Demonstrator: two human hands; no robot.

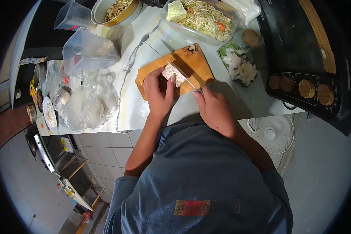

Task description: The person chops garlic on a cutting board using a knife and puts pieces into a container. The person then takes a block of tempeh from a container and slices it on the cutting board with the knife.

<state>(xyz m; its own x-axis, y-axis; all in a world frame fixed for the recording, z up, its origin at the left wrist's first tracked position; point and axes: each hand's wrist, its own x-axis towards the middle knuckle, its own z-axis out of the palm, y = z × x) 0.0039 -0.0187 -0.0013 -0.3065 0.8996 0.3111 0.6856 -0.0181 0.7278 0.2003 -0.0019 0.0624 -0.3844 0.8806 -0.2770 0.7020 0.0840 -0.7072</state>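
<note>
On a wooden cutting board [203, 65] lies a pale, brown-speckled block that looks like tempeh [179, 81]. My left hand [158, 94] steadies it, with the thumb on the near side and the fingers around its left end. A long thin-bladed knife [188, 79] is gripped by the handle in my right hand [216, 107]. Its blade runs diagonally across the block's far right side and points to the upper left; I cannot tell how deep the edge is. A small scrap [192, 48] sits at the board's far corner.
A plastic tub [174, 27] of bean sprouts and cabbage and a pot [99, 17] of chopped bits stand behind. White florets [238, 68] lie right of the board, beside a black stove [296, 50]. Clear jugs [80, 54] and plastic bags [89, 103] fill the left side.
</note>
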